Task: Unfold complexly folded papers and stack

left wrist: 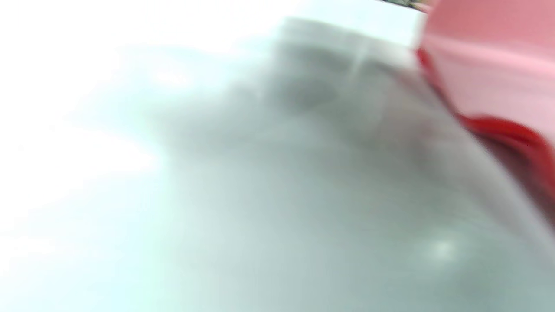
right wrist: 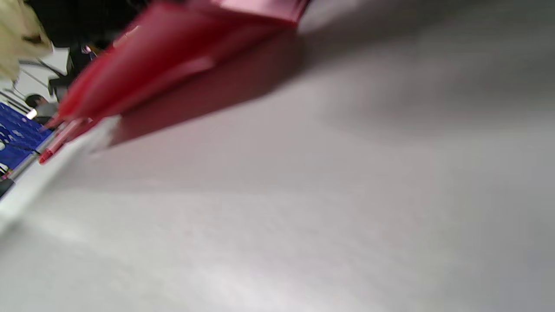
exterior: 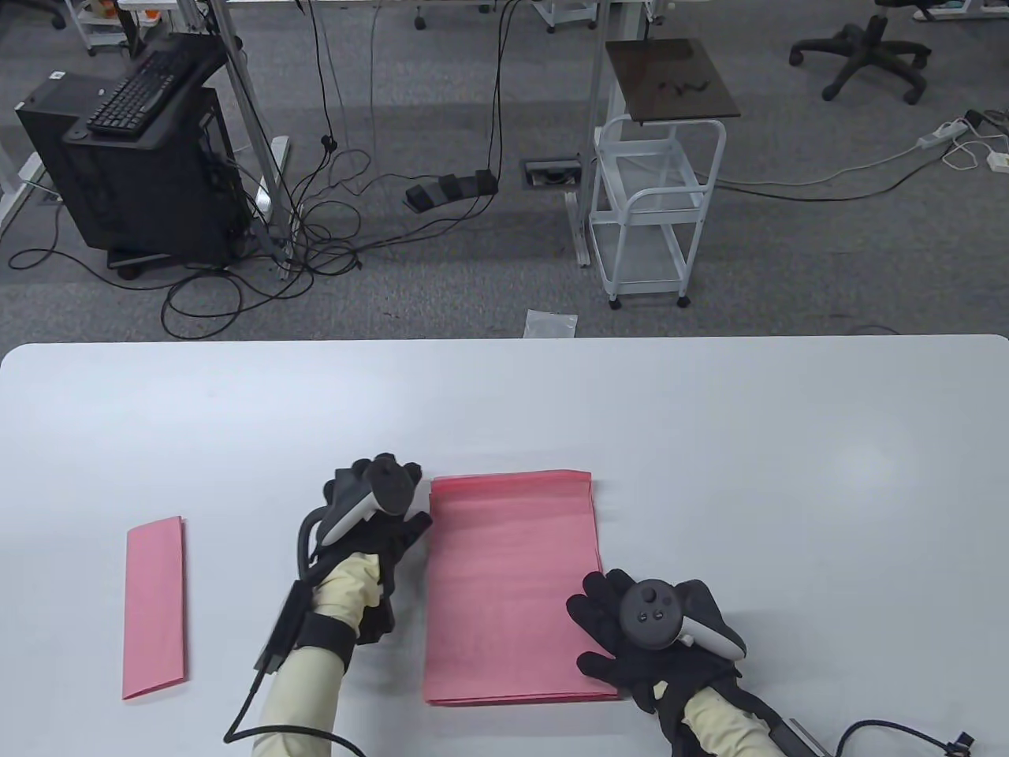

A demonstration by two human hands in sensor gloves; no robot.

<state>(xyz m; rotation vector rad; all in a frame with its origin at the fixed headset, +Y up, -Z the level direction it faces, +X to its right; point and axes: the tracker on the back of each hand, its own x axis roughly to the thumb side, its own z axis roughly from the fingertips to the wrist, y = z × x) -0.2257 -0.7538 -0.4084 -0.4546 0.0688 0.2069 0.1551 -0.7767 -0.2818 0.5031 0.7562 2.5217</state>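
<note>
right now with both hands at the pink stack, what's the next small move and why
Probably send the left hand left to the folded pink strip. It lies apart and still folded, while the pink stack lies flat, with the right hand on its lower right corner.

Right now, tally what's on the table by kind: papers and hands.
Stack of unfolded pink papers: 1 (sheet count cannot be told)
Folded pink paper: 1
Gloved hands: 2, left hand beside the stack, right hand at its near right corner
Total: 4
</note>
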